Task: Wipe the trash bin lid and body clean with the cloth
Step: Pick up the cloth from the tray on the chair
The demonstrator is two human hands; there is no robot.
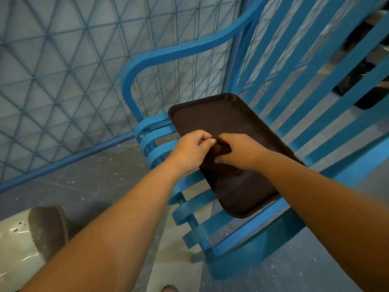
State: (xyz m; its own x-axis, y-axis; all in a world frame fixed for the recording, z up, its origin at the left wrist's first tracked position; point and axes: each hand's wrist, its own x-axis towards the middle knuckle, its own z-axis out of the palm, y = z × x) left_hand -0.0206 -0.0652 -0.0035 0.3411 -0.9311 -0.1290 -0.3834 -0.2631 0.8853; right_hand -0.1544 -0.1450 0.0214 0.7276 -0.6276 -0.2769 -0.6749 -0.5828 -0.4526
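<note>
1. Nearest the camera, two bare forearms reach forward from the bottom edge of the view and meet over a tray.
2. At the lower left stands the trash bin point(19, 245), a pale, glossy, rounded body with dark specks on it, topped by a dull brown lid point(49, 230) with a curved rim; it stands on the floor well apart from both hands.
3. The floor point(88, 186) is grey concrete, rough and flecked with white.
4. The left hand point(190, 150) has its fingers curled, pinching the upper edge of a dark brown cloth point(219, 149).
5. The right hand point(239, 151) grips the same cloth from the other side, thumb and fingers bent round the bunched, soft fabric.
6. The cloth lies crumpled on a dark brown tray point(229, 121), a flat rectangle with rounded corners and a low raised rim, matte in finish.
7. The tray rests on the slatted seat of a blue bench point(315, 127), made of painted flat strips with a curved tubular armrest.
8. Beyond stands a blue wire-mesh fence point(63, 70) of crossing diagonals over a pale wall.
</note>
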